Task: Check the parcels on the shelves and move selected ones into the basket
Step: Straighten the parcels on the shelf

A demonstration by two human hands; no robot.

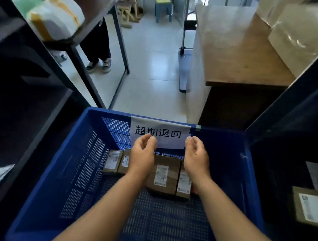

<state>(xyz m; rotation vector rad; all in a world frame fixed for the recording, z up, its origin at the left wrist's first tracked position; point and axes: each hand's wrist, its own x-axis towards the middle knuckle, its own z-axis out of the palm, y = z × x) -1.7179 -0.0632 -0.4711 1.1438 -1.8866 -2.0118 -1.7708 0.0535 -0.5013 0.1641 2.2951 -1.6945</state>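
- Blue basket (pixel 70 170) on floor between dark shelves (pixel 23 90); brown parcels (pixel 164 175) lie along its far wall.
- Left hand (pixel 144 153) and right hand (pixel 196 157) over the parcels, fingers loosely curled, holding nothing, at the paper label (pixel 159 132).

1. One blue basket (pixel 59 169) sits on the floor.
2. Four brown parcels (pixel 164 176) lie inside the basket, at its far wall.
3. One paper sign (pixel 159 132) hangs on the basket's far rim.
4. Two hands (pixel 144 153) hover over the basket.
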